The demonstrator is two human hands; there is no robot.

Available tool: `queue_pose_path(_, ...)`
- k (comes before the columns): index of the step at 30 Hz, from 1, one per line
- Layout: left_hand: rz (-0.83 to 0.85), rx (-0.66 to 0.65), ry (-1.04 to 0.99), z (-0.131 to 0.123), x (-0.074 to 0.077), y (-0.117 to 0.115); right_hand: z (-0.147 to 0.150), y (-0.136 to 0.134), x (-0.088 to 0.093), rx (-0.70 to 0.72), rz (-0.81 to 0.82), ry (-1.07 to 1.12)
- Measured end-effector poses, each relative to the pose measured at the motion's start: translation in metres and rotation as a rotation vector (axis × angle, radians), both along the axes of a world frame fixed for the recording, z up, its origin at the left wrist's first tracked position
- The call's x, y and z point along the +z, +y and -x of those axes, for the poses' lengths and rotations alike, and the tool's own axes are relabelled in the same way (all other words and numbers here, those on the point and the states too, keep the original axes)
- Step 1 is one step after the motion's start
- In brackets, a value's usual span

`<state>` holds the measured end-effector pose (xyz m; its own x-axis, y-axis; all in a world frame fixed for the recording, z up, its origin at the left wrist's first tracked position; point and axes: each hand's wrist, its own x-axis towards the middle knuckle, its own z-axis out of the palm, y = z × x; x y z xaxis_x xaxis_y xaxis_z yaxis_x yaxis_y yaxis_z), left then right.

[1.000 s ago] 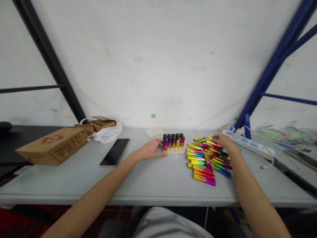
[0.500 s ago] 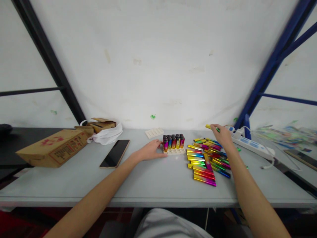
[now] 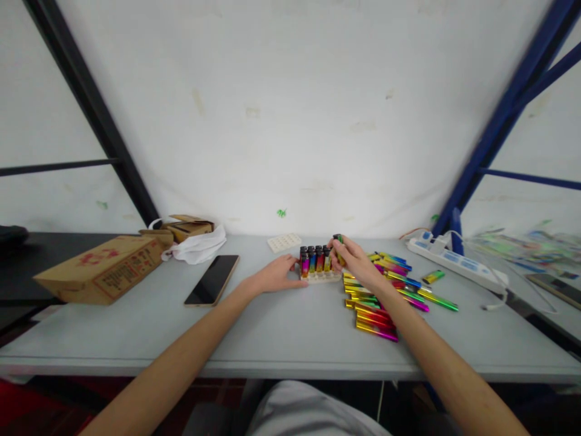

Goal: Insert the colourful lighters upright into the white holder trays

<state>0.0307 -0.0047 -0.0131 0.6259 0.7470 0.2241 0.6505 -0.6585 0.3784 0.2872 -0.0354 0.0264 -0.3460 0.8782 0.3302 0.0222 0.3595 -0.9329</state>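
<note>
Several black-topped, brightly coloured lighters (image 3: 312,261) stand upright in rows in a white perforated tray (image 3: 323,277). Against the tray's left end rests my left hand (image 3: 278,274), thumb and fingers apart, with nothing gripped. My right hand (image 3: 350,257) pinches a yellow-green lighter (image 3: 340,248) at the right end of the rows, held upright with its black top up. Whether its base is in the tray is hidden. A pile of shiny multicoloured lighters (image 3: 372,318) lies to the right, partly under my right forearm.
A second white tray (image 3: 284,243) lies near the wall. On the left are a phone (image 3: 212,280), a white bag (image 3: 200,245) and a cardboard box (image 3: 102,266). A power strip (image 3: 458,263) with cables is at the right; one green lighter (image 3: 433,277) lies near it.
My right hand has moved left from beyond the pile to the tray's right end, and the lighter it holds is now upright. My left hand has stayed at the tray.
</note>
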Motion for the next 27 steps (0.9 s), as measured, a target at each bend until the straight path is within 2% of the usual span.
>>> queue_pose_path(4,-0.001,-0.008,-0.03,0.001,-0.001,0.0,0.014,0.0,-0.012,-0.039,0.099,-0.014)
queue_pose_path(10,-0.004,0.004,-0.022,-0.001,-0.001,0.0,0.015,0.005,-0.024,-0.303,-0.124,-0.24)
queue_pose_path(16,-0.008,0.009,-0.001,-0.001,0.0,-0.001,0.015,0.005,-0.025,-0.437,-0.177,-0.371)
queue_pose_path(27,-0.01,0.006,-0.01,0.0,-0.002,0.001,0.015,0.006,-0.027,-0.445,-0.215,-0.42)
